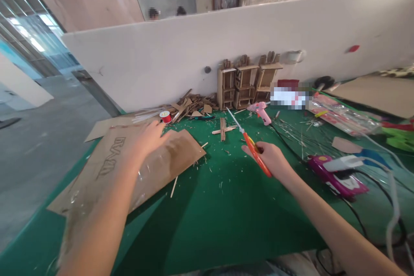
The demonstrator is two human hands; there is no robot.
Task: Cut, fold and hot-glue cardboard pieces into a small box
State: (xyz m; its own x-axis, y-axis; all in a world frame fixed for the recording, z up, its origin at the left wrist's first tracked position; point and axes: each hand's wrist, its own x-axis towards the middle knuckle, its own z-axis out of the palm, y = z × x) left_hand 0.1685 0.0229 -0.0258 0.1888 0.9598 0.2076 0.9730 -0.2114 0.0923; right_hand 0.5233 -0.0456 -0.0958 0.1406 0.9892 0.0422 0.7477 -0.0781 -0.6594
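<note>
My right hand [271, 159] is closed around the orange handles of a pair of scissors [255, 148]. The narrow metal blades look closed and point up and away to the left. Slightly blurred, my left hand [152, 138] reaches over a flat brown cardboard sheet [181, 151], fingers stretched out and holding nothing. Just beyond its fingertips stands a red spool [165, 117]. Whether that hand touches the cardboard I cannot tell. A small cross of cardboard and wooden strips [223, 130] lies on the green tabletop [207, 215] between the hands.
A pink glue gun [261, 112] lies beyond the scissors, its cord running right. Cardboard scraps [194, 105] are heaped by the white partition [155, 60]. Several small cardboard structures [244, 82] lean there. A purple power strip [336, 177] with plugs and cables sits at right.
</note>
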